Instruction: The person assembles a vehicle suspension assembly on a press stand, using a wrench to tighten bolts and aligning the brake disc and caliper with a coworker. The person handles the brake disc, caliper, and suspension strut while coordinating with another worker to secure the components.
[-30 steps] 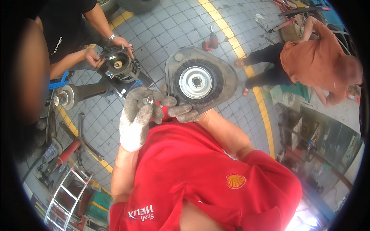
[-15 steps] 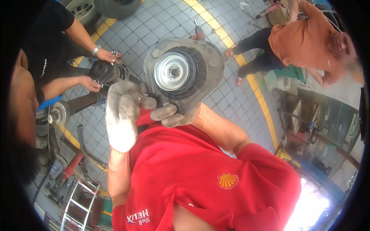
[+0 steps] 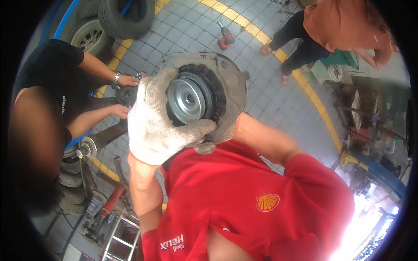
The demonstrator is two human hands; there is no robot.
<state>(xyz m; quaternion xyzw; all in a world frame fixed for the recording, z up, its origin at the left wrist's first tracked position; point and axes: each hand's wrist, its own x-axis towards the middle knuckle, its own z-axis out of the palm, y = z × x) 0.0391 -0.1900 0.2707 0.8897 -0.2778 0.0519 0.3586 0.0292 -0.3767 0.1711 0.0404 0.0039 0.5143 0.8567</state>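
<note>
One strut mount (image 3: pixel 204 93) with a shiny metal bearing at its centre is held up by two hands in white work gloves, the left hand (image 3: pixel 159 124) and the right hand (image 3: pixel 217 137). Two other people are in view: one in a black shirt (image 3: pixel 52 82) and one in an orange shirt (image 3: pixel 344 21). Two tyres (image 3: pixel 124 17) lie stacked on the tiled floor (image 3: pixel 270 100), with one red power drill (image 3: pixel 225 38) and one yellow floor line (image 3: pixel 313 104).

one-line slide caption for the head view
Gloved left hand and right hand hold a round metal strut mount up over a tiled workshop floor.
</note>
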